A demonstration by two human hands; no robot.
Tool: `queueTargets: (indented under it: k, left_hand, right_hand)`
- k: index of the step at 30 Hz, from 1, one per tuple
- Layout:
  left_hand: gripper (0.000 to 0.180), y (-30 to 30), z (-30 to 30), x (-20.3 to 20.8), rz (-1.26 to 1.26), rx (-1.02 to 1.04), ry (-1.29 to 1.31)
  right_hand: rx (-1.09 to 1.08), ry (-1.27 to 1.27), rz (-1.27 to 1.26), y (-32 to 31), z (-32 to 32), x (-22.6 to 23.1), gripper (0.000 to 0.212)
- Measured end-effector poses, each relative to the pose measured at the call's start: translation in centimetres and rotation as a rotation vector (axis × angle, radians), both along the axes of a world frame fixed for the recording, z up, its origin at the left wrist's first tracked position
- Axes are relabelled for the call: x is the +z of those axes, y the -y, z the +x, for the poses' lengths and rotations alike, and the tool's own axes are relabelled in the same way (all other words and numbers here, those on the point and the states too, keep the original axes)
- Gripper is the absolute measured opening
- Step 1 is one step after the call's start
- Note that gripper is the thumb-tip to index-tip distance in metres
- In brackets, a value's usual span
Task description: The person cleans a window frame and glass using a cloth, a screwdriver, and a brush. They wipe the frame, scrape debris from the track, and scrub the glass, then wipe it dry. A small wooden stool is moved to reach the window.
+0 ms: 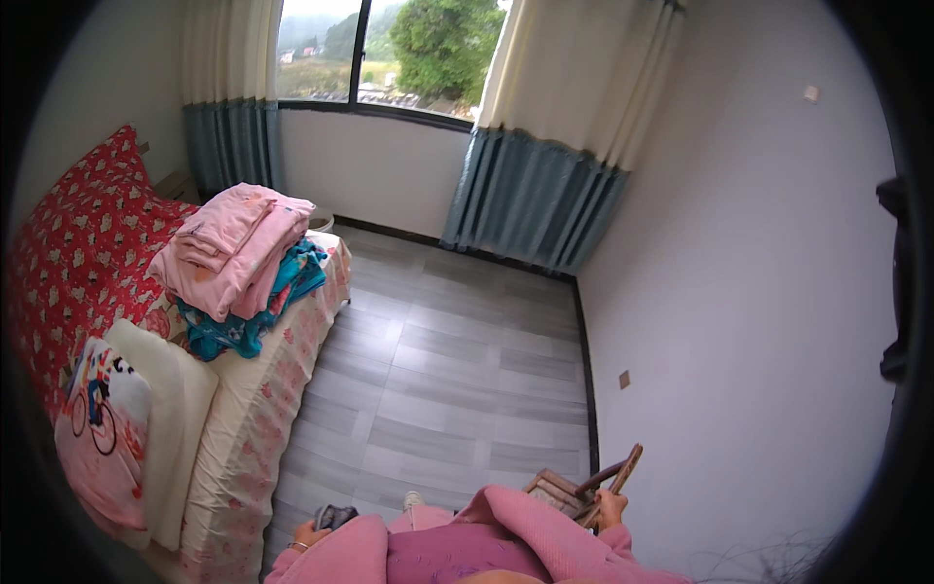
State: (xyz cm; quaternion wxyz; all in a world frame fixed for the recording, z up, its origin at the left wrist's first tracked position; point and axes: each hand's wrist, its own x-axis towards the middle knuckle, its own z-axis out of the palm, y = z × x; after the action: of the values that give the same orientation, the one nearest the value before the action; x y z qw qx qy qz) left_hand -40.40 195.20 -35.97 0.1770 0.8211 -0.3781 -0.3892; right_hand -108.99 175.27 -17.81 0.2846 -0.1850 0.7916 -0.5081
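At the lower right, my right hand (611, 508) is closed round the frame of a small brown wooden chair (557, 492). The chair stands tilted in view close to the right wall, its lower part hidden by my pink sleeve. Low on the left, my left hand (309, 534) is closed on a crumpled dark grey cloth (336, 516), whose exact kind I cannot make out. That hand is beside the near edge of the bed (233, 419).
Folded pink bedding (233, 253) lies on a teal patterned cloth (226, 336) on the bed. Nearer are a pink pillow (102, 428) and a cream folded pad (175, 419). A red quilt (73, 234) covers the far left. Grey tiled floor (428, 380) runs to the curtained window (389, 58).
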Motion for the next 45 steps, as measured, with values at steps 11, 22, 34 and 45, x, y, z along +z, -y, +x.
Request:
queueTargets:
  k: [11,22,34,45]
  left_hand:
    - [0.039,29.8,5.8,-0.7,0.087,0.202,-0.263]
    - [0.034,60.7,19.5,3.3,-0.031,0.083,-0.322]
    - [0.033,87.3,20.2,21.2,-0.176,0.331,-0.489]
    - [0.034,99.7,26.9,24.3,-0.081,0.510,-0.430]
  right_hand:
    - [0.149,0.134,-0.033,35.0,16.3,1.0,0.013]
    - [0.331,0.238,-0.141,73.3,42.9,4.3,0.013]
    - [0.652,0.511,-0.110,107.4,69.9,1.0,0.015]
    - [0.832,0.531,0.146,129.8,79.4,-8.3,0.010]
